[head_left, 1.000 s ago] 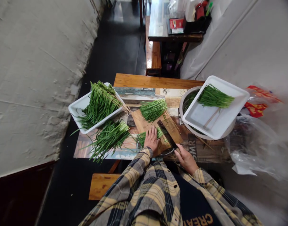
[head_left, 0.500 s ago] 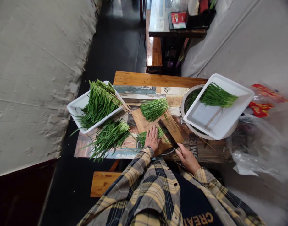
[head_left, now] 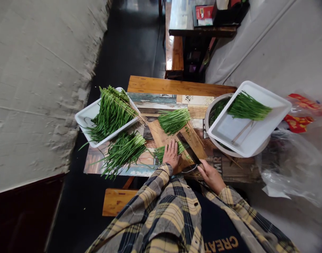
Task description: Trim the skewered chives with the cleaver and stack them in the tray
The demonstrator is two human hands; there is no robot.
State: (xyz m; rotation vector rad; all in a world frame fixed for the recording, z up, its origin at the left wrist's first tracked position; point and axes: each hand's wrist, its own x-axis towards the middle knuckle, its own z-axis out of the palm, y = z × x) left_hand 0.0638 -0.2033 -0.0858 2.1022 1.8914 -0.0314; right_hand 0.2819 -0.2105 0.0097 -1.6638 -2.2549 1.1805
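My left hand lies over a bunch of garlic chives, pressing it on the wooden cutting board with fingers close together. My right hand is closed round the handle of a dark-bladed knife. The blade slants across the board at the bunch's right end, near my left fingertips. Behind it, a row of skewered chives rests on the board's far part, its bare sticks pointing right. Loose chives are heaped left of the board.
At left, a white tray holds skewered chives. Another white tray, with one skewered bundle, sits tilted over a metal bowl at right. Plastic bags lie beyond it. A wooden bench runs behind the table.
The whole view has shifted slightly. My left hand stays on the chives, and my right hand keeps the knife at almost the same place on the board.
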